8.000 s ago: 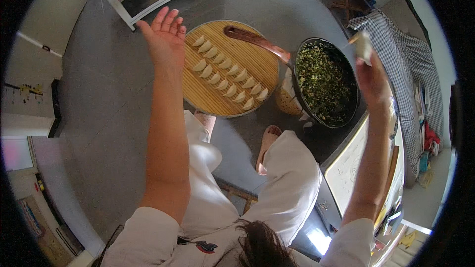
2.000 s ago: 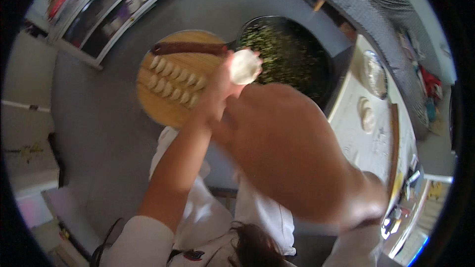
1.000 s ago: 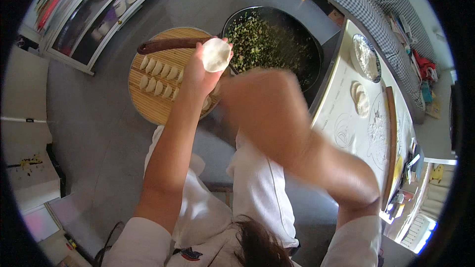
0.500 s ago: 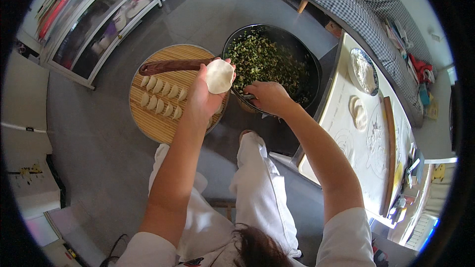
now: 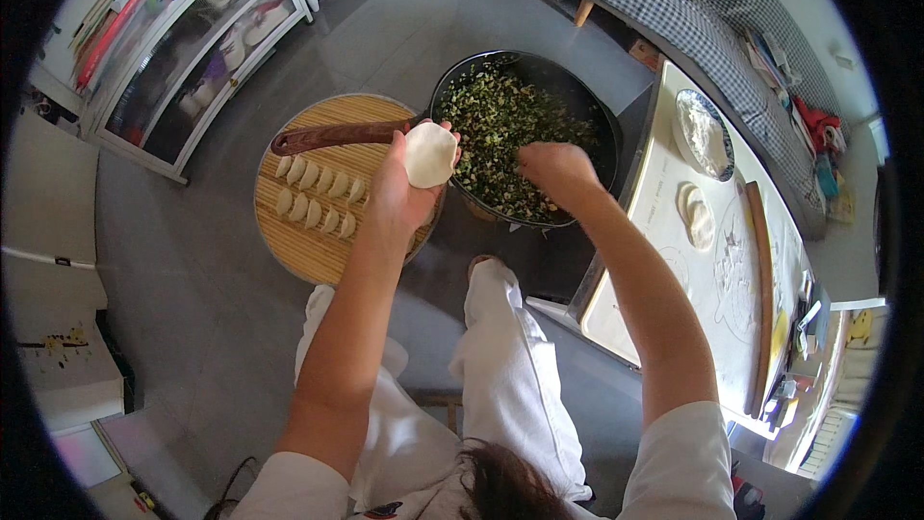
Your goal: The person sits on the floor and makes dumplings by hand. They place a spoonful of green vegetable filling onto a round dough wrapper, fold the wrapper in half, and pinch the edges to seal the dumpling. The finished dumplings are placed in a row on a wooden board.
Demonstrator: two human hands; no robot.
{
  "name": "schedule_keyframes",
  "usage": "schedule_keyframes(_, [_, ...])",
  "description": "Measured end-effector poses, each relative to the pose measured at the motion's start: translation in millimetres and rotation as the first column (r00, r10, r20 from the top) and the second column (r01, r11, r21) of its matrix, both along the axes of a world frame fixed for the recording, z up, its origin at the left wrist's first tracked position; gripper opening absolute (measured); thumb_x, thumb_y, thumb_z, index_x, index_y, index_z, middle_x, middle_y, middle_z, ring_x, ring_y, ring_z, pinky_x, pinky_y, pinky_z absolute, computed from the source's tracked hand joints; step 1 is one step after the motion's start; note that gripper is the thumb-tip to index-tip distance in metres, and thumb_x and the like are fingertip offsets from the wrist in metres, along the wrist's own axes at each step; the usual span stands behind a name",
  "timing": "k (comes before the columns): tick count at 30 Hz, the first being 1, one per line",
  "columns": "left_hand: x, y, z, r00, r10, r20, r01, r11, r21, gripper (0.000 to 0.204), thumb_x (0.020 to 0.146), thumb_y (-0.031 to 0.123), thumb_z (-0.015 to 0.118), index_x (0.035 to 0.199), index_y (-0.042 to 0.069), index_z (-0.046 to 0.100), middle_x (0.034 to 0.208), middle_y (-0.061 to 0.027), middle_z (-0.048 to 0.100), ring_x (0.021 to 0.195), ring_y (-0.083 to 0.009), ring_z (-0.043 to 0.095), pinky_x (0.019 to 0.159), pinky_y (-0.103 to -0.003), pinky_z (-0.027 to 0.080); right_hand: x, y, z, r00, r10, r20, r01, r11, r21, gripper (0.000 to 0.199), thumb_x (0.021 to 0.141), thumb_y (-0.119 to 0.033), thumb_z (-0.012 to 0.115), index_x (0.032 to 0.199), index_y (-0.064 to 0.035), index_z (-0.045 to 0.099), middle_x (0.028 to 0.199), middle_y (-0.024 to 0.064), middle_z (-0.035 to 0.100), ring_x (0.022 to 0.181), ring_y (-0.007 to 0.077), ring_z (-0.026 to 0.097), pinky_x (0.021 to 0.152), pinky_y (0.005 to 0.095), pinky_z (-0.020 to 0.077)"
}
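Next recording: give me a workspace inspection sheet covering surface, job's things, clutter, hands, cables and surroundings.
Surface: grey floor; white floured board at right.
Job's things: round dough wrapper on the left hand; dark pan of chopped green filling; round bamboo tray with two rows of folded dumplings.
Clutter: spare wrappers, flour dish and rolling pin on the board.
Hands: left open under the wrapper; right hand over the filling, its grip unclear.
Cables: dark cord at lower left.
Surroundings: glass-front shelf, checked cloth.
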State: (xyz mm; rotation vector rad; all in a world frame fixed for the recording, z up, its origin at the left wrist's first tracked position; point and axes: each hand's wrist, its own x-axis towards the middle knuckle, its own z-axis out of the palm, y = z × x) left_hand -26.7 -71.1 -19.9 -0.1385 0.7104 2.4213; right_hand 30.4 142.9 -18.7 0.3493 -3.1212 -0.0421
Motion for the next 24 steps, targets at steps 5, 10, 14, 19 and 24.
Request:
schedule_keyframes(5, [2, 8, -9, 0.998, -0.032, 0.045, 0.028, 0.996, 0.086, 0.044, 0.093, 0.036, 0.021, 0.109, 0.002, 0.043, 0.112, -0.0153, 0.05, 0.106, -0.0293, 0.047, 0.09, -0.038, 0.04, 8, 39, 25, 0.974, -0.226, -0.021, 0.224, 0.973, -0.056, 0.033, 0.083, -0.036, 0.045, 0.077, -0.0072, 0.059, 0.071, 0.0096, 0.058, 0.074, 0.0272, 0.057, 0.063, 0.0379, 0.0457])
schedule_keyframes(10, [2, 10, -12, 0.997, -0.023, 0.072, 0.019, 0.999, 0.05, 0.045, 0.092, 0.037, 0.022, 0.109, 0.002, 0.044, 0.113, -0.0161, 0.049, 0.107, -0.0302, 0.046, 0.091, -0.039, 0.039, 15, 11, 51, 0.984, -0.097, -0.151, 0.119, 0.982, 0.144, 0.021, 0.08, -0.027, 0.052, 0.069, -0.0099, 0.057, 0.066, 0.0052, 0.055, 0.07, 0.0222, 0.057, 0.061, 0.0331, 0.0451])
schedule_keyframes(14, [-1, 5, -22, 0.995, -0.031, 0.09, 0.014, 0.983, 0.182, 0.046, 0.092, 0.036, 0.023, 0.11, -0.001, 0.042, 0.11, -0.018, 0.049, 0.103, -0.0318, 0.047, 0.087, -0.04, 0.04, 38, -51, 117, 0.978, 0.116, -0.176, -0.072, 0.969, 0.234, 0.008, 0.071, -0.017, 0.055, 0.065, -0.0111, 0.054, 0.063, 0.003, 0.052, 0.069, 0.0178, 0.056, 0.059, 0.0302, 0.0438])
schedule_keyframes(19, [3, 2, -12, 0.994, 0.015, 0.112, -0.025, 0.995, 0.092, 0.042, 0.092, 0.036, 0.024, 0.106, 0.001, 0.043, 0.104, -0.015, 0.052, 0.093, -0.0277, 0.053, 0.079, -0.037, 0.045, 53, -100, 163, 0.918, 0.339, -0.204, -0.281, 0.922, 0.267, 0.004, 0.065, -0.016, 0.054, 0.064, -0.0124, 0.054, 0.062, 0.0012, 0.051, 0.065, 0.016, 0.053, 0.057, 0.0279, 0.0399])
schedule_keyframes(24, [6, 11, -5, 0.994, -0.014, 0.106, 0.001, 0.993, 0.118, 0.043, 0.092, 0.037, 0.024, 0.105, 0.002, 0.044, 0.102, -0.0144, 0.053, 0.094, -0.027, 0.053, 0.079, -0.036, 0.045, 53, -89, 160, 0.958, 0.286, -0.01, -0.238, 0.816, 0.527, 0.008, 0.064, -0.017, 0.055, 0.066, -0.0118, 0.06, 0.063, 0.0011, 0.053, 0.066, 0.0151, 0.053, 0.057, 0.0277, 0.0369])
